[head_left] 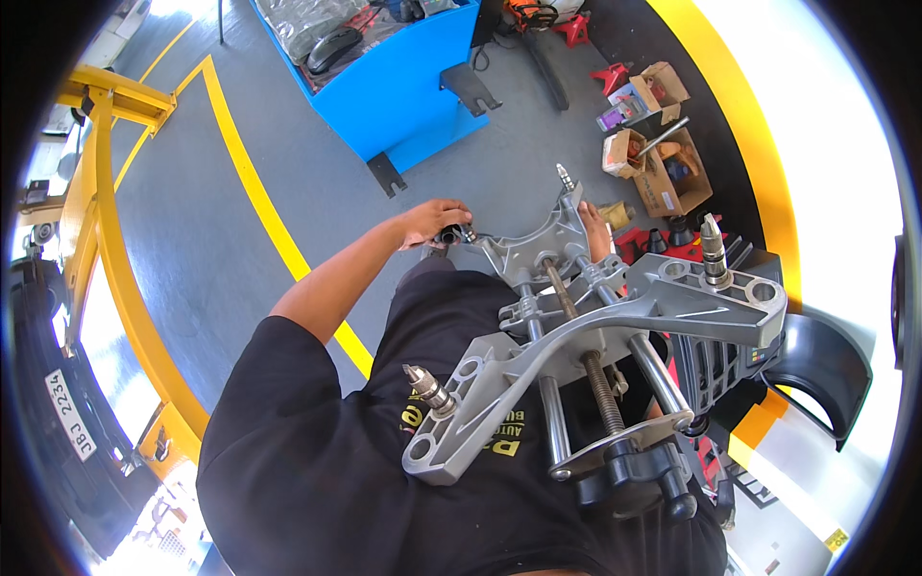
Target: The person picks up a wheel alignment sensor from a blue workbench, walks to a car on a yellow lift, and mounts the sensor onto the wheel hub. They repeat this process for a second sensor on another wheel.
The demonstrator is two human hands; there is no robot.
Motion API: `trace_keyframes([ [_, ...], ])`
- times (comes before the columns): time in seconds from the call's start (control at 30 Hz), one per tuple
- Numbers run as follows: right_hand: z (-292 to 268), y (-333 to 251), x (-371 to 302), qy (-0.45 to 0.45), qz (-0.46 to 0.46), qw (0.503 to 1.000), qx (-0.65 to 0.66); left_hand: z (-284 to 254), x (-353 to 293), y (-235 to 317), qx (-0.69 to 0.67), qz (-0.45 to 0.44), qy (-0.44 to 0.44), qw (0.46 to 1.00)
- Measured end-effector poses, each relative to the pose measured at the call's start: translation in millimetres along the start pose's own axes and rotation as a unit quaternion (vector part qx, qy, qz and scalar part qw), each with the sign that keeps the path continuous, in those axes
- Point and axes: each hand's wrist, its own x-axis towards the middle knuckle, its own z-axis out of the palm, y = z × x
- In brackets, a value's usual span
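A large silver wheel clamp fills the space before my torso, with a threaded spindle, twin guide rods and a black knob at its near end. Pointed metal studs stick up from its arms. My left hand is closed round the dark end piece of the clamp's far left arm. My right hand lies against the far right arm, its fingers partly hidden by the metal, and appears to grip it.
Ahead stands a blue cabinet with a black mouse on top. Open cardboard boxes line the wall at right, beside a black curved part. At left are a yellow frame and a dark vehicle.
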Motion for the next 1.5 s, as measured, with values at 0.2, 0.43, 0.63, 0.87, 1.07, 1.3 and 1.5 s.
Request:
trace_keyframes([
  [0.2,-3.6,0.7,3.8,-0.01,-0.015,0.999,-0.051,-5.5,1.8,17.2,0.161,0.018,0.005,0.987],
  [0.43,-5.0,0.5,11.3,-0.019,-0.018,0.998,-0.065,-11.5,3.1,52.1,0.414,0.01,-0.065,0.908],
  [0.63,-4.1,1.2,12.3,-0.018,0.015,0.999,-0.049,9.9,-9.7,55.4,0.614,0.073,-0.006,0.786],
  [0.87,-1.9,19.4,18.4,-0.007,-0.002,0.999,-0.044,14.6,-5.7,49.3,0.63,0.084,-0.011,0.772],
  [1.07,4.9,19.6,21.7,-0.002,0.007,1.0,0.011,9.2,-0.7,42.5,0.633,0.103,-0.014,0.767],
  [1.3,-6.9,-8.8,12.0,-0.028,0.019,0.998,-0.048,-2.9,-0.3,54.3,0.652,0.109,-0.026,0.75],
  [1.5,-0.3,-12.4,13.1,-0.016,0.015,1.0,-0.022,-15.4,6.7,53.5,0.593,0.102,-0.028,0.798],
])
